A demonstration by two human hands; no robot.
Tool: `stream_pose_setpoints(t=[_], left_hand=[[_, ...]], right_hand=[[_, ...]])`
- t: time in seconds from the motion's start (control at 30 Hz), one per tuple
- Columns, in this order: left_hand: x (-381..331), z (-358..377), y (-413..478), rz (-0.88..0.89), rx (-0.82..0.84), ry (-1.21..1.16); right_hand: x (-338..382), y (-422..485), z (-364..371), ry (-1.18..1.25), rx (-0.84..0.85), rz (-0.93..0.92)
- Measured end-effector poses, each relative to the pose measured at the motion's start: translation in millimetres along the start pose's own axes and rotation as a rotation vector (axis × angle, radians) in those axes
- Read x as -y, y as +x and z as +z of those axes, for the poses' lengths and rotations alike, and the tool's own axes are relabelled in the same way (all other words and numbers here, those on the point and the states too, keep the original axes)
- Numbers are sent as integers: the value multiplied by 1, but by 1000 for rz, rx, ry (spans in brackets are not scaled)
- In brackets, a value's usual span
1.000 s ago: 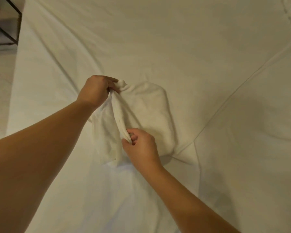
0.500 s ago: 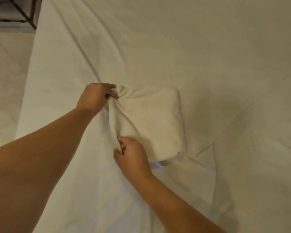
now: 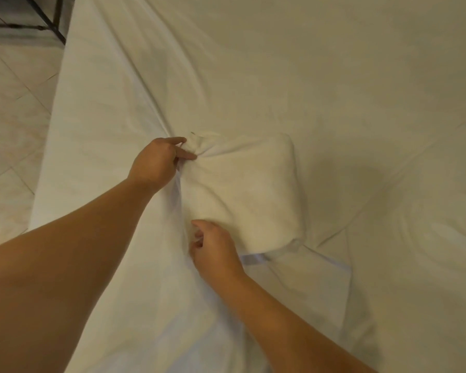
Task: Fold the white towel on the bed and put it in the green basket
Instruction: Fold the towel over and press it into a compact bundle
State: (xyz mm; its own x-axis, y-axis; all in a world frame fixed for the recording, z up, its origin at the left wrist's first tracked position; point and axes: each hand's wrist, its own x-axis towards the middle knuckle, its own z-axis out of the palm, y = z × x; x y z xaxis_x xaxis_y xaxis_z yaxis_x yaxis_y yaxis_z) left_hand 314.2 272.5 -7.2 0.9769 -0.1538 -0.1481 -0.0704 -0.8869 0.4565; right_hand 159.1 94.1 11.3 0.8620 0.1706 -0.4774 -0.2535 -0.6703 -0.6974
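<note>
White sheet (image 3: 151, 305) covers the bed from the near edge up, creased in long folds, and both bare forearms reach out over it from the bottom of the view. Closest, the right hand (image 3: 213, 251) is curled at the near left corner of the towel (image 3: 242, 195), its fingertips (image 3: 197, 234) pinching the cloth there; how much it grips is hidden under the knuckles. The towel lies on the bed as a folded, roughly square pad, thick and soft, almost the same shade as the sheet, so its edges are hard to trace except along the right and near sides. Farther on, the left hand (image 3: 156, 162) pinches the far left corner, bunching the cloth into a small knot of wrinkles between thumb and fingers. Beyond the bed's left edge lies pale tiled floor (image 3: 14, 109), and in the far left corner dark metal bars (image 3: 46, 20) are cut off by the frame. No container shows in this view.
</note>
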Motion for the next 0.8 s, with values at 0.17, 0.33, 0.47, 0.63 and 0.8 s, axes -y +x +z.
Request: stream_pose_setpoints(t=[0.17,0.33,0.47,0.63,0.8], left_hand=[[-16,-3,-12,-183,-49,-81],[-35,2,-42,-503,-84,-429],[-55,21,-74,-654,-73,-626],[-74,49,-99,-712,-51,-726],[-82,57,-99,-716,-133,-733]], right_hand=[[-4,-7,-24,56,-24,-21],[-25,-7,-73,11,-171,-59],[-51,-1,-109,-67,-335,-76],[-83,17,-142,-72,-336,44],[-102,39,-160,-2,-189,143]])
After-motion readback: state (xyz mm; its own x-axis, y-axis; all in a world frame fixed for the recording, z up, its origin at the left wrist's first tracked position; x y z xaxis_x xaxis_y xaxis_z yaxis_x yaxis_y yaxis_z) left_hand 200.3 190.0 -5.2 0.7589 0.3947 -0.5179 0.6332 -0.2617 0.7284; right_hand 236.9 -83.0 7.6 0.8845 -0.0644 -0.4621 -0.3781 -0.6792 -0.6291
